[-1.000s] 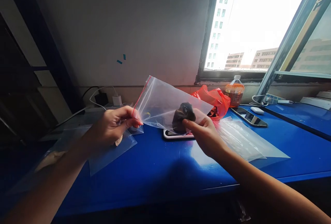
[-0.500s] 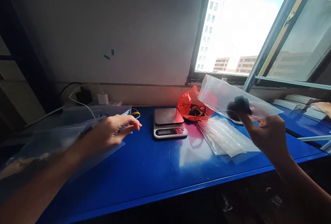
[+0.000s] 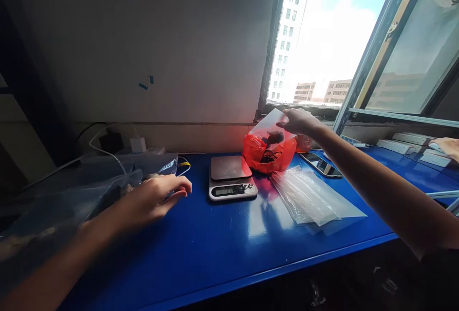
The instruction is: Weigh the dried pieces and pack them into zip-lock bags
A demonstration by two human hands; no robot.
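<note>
My right hand (image 3: 301, 122) grips the upper edge of a frosted clear plastic bag (image 3: 269, 120) with a dark, soft-looking item inside. The plastic bag hangs over a red plastic bag (image 3: 251, 153) with dark items in its mouth; I cannot tell whether the two touch. Nothing is held in my left hand (image 3: 165, 196), which hovers with thumb and fingers apart beside filled clear bags (image 3: 118, 186) on the left. Between my hands stands a digital kitchen scale (image 3: 231, 170) with a bare metal plate.
Flat clear bags (image 3: 315, 198) lie fanned on the blue table (image 3: 222, 253), with a phone (image 3: 322, 165) behind them. White boxes (image 3: 412, 138) sit far right near another person's hand (image 3: 448, 147). A charger (image 3: 138, 144) and cable are at the back left.
My right hand has carried the clear bag leftward and away from me, from above the flat bags to over the red bag. My left hand stays nearly in place.
</note>
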